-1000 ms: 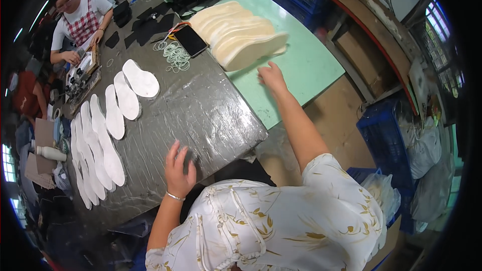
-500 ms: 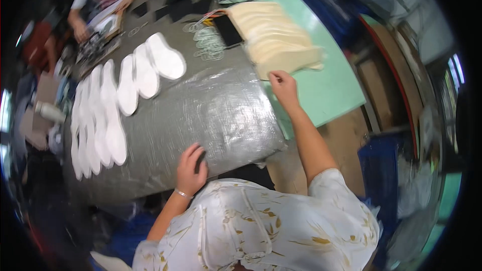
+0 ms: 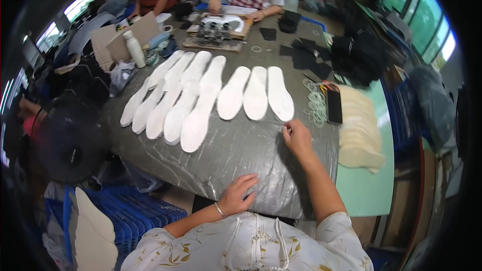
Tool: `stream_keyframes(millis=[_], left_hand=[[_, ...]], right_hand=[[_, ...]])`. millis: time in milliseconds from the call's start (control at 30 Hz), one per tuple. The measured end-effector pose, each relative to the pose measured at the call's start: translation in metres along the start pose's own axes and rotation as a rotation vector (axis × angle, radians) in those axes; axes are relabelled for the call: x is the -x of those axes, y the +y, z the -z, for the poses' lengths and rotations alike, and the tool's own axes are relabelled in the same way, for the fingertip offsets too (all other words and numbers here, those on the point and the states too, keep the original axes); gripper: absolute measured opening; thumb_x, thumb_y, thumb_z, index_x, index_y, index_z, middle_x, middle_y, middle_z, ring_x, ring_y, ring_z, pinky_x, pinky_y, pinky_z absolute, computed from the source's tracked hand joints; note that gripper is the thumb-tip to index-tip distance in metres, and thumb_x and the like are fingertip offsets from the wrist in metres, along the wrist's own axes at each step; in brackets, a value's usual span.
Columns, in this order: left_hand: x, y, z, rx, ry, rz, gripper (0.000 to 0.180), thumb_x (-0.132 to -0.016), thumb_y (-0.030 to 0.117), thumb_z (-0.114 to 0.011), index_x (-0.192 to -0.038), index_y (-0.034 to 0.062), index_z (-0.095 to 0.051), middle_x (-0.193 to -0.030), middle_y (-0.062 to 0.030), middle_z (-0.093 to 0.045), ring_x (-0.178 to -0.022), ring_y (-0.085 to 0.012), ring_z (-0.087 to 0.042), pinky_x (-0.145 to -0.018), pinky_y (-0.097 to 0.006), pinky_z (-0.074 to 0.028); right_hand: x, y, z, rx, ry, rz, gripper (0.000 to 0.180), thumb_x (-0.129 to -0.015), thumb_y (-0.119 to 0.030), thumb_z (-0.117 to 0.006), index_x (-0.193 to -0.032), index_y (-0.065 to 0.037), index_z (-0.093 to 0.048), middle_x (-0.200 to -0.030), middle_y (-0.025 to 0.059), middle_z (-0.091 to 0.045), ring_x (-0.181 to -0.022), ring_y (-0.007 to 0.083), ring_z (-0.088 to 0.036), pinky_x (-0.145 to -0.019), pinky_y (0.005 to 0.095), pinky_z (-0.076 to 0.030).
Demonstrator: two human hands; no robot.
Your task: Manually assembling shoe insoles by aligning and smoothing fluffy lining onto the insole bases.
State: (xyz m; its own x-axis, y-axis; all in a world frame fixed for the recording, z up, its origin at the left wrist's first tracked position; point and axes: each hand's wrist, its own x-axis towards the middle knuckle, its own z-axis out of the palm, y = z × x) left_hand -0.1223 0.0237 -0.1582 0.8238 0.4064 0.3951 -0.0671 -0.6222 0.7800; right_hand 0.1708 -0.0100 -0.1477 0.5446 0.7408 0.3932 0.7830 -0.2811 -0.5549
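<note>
**White insoles laid out on a grey wrapped table**

A wide table (image 3: 236,155) covered in crinkled grey plastic sheeting fills the middle of the view. To its right lies a pale green surface (image 3: 364,190) bearing a fanned stack of cream insole blanks (image 3: 359,130).

Across the grey sheet runs a row of white insoles (image 3: 201,95): flat, matte, foot-shaped cut-outs, long and narrow, with rounded toes. Those on the left overlap one another at a slant; the three on the right lie apart and more upright. The rightmost insole (image 3: 279,94) ends just above the right hand (image 3: 297,138).

That right hand rests on the sheet with fingers curled inward, thumb and forefinger pinched close; whether they grip anything cannot be told. The left hand (image 3: 238,195) lies flat at the table's near edge, fingers spread, holding nothing.

A black phone (image 3: 334,106) lies beside a heap of pale rubber bands (image 3: 316,105).
</note>
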Motion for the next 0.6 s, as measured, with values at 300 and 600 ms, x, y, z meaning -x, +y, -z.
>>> stream_keyframes(millis=[300,600], left_hand=[[0.006,-0.046,0.053,-0.156,0.239,0.065,0.041,-0.077,0.001,-0.063,-0.118,0.0,-0.06,-0.123,-0.0198,-0.059,-0.111,-0.0375,-0.058,-0.095,-0.041,-0.047],[0.002,-0.048,0.055,-0.139,0.207,0.047,0.043,-0.075,-0.002,-0.062,-0.118,-0.0022,-0.059,-0.123,-0.0215,-0.058,-0.113,-0.0376,-0.057,-0.099,-0.042,-0.045]], right_hand=[[-0.042,0.018,-0.034,0.405,-0.006,0.113,0.01,-0.08,-0.016,-0.064,-0.084,-0.006,-0.062,-0.088,0.0127,-0.062,-0.082,0.0328,-0.065,-0.068,0.0442,-0.054],[-0.053,0.031,-0.036,0.484,-0.006,0.162,0.008,-0.077,-0.012,-0.061,-0.075,-0.004,-0.061,-0.08,0.0143,-0.063,-0.072,0.0335,-0.066,-0.063,0.0446,-0.054]])
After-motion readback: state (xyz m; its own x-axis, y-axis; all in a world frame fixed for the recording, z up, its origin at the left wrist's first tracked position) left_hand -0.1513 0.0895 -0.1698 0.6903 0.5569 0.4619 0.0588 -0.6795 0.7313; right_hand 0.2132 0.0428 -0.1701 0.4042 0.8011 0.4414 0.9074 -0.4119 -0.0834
